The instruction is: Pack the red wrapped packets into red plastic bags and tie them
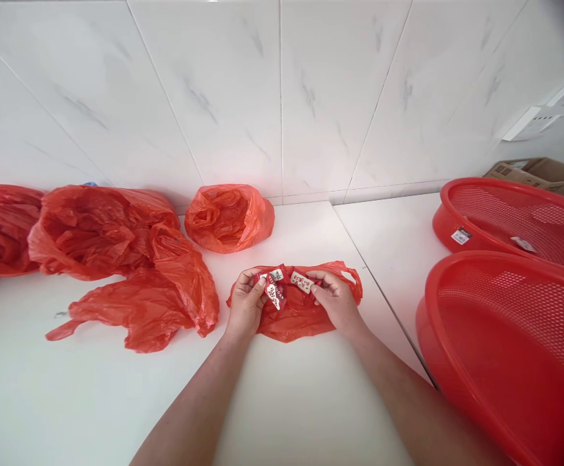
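My left hand [247, 303] pinches small red-and-white sachets [274, 294], one bearing what looks like the word "SUGAR". My right hand [336, 299] is closed on another red sachet [302, 281] with a pale label and red characters. Both hands are close together, with the sachets side by side between them. Beneath lies a flattened red plastic bag [286, 327], its handle loop showing beyond my right hand. What the sachets contain is hidden.
On the white tabletop [306, 414], bulky red plastic bags [102, 226] sit at the left, and a rounder bag [228, 217] stands near the tiled wall. Two red perforated baskets [486, 382] occupy the right side, with a cardboard box [544, 173] behind them.
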`<action>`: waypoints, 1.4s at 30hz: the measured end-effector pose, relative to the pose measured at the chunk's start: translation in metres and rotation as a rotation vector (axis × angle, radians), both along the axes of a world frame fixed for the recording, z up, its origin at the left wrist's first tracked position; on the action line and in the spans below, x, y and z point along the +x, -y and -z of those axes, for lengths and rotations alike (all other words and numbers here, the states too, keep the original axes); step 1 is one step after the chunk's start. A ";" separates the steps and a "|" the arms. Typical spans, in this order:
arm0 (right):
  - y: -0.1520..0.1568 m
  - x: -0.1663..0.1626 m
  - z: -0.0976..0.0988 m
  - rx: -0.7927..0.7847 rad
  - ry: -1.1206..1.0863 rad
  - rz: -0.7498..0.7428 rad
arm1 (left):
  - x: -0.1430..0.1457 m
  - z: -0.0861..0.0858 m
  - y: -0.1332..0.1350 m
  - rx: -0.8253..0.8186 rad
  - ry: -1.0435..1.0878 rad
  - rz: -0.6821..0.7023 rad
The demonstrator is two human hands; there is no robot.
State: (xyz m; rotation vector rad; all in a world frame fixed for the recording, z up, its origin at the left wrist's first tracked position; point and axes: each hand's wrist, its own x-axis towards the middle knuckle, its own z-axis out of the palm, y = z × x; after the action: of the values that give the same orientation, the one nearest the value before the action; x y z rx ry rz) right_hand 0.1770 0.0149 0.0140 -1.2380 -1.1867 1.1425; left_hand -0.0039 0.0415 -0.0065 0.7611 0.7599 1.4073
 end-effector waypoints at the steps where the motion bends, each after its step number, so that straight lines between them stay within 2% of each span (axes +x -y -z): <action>1: 0.000 0.002 0.000 -0.006 0.016 0.019 | 0.000 0.000 0.000 0.002 -0.004 -0.011; 5: -0.001 0.005 0.002 -0.024 0.043 0.028 | 0.001 0.000 -0.001 0.003 -0.017 -0.025; 10: -0.001 0.004 0.007 -0.055 -0.048 0.029 | 0.001 0.000 -0.001 0.000 -0.031 -0.044; 14: -0.001 0.005 0.008 -0.048 0.001 0.032 | 0.001 0.000 0.000 0.017 -0.062 -0.059; 22: 0.002 0.005 0.008 0.005 0.133 0.074 | 0.005 0.001 0.007 0.131 -0.374 -0.251; 28: 0.002 0.006 0.009 0.094 0.290 0.092 | 0.002 0.002 0.007 0.158 -0.473 -0.358; 36: 0.001 0.005 0.009 0.221 0.440 0.095 | 0.003 0.003 0.007 0.212 -0.497 -0.397; 42: -0.001 0.005 0.008 0.391 0.485 0.144 | 0.002 0.003 0.007 0.203 -0.494 -0.406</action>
State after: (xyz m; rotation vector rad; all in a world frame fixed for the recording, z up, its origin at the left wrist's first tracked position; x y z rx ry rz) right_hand 0.1816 0.0156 0.0058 -1.3002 -1.5614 0.4763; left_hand -0.0016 0.0344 -0.0099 1.1851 1.2164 1.6986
